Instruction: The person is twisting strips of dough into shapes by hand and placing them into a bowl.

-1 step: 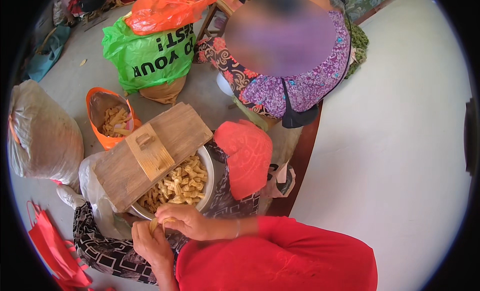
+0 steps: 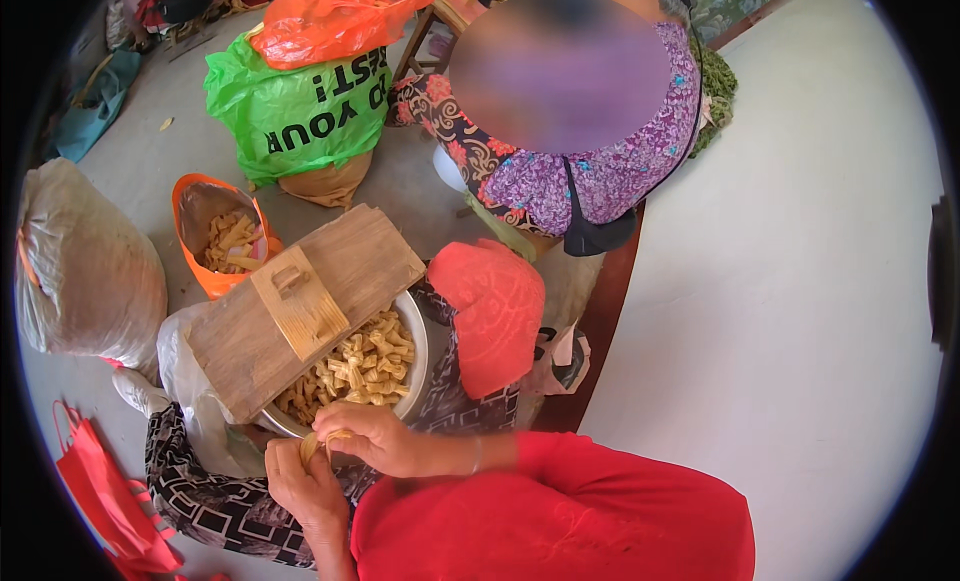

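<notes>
My left hand and my right hand are close together over my lap, at the near side of a metal basin. Between their fingertips they pinch a thin, tan strip, whose exact kind I cannot make out. Both hands are closed on it, and the fingers hide much of the strip. Many short, knotted tan pieces fill the part of the basin that shows. Across its far left side lies a wooden board with a paler block on top.
Beyond the board stands an orange bag with loose tan strips inside. A full whitish sack is at the left, a red bag below it. Farther off are a green bag and a seated person. A red cloth covers my knee.
</notes>
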`<state>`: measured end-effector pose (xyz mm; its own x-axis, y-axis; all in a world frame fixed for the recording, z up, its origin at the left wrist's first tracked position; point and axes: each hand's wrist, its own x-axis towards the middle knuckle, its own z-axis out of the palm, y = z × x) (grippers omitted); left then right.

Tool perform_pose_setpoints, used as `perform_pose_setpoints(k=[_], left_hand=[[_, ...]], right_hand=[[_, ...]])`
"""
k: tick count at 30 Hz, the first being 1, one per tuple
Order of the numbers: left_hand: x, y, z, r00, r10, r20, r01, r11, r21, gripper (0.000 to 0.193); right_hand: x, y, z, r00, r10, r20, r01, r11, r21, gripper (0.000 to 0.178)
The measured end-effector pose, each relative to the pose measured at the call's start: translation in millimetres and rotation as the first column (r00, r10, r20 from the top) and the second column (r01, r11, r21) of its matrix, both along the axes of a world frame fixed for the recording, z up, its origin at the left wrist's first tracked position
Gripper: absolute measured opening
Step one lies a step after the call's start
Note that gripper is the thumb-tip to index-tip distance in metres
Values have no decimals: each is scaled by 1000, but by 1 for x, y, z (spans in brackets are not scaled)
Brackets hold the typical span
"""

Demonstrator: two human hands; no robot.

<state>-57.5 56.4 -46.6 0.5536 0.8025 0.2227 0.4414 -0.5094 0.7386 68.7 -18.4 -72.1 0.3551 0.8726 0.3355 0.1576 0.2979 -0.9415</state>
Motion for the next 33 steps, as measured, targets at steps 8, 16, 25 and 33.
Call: perform_pose_setpoints(k=[8,16,25,33], left_hand=[[9,-4,-5,813,135,566,278,765,-581,14],[22,3,11,906,-238,351,284,955,-86,11],[31,2,12,920,-284,271,295,956,1,12],[23,1,0,941,-160,297,259,908,-330,12]], right_hand=[[10,-3,16,936,-35,-349,-4,994,-111,17],[17,5,29,617,-193,-763,-112,938,-328,15],[28,0,2,828,-104,-551,-106,936,-336,12],[28,-12,8,866,-6,-500,-243,869,-432,30]])
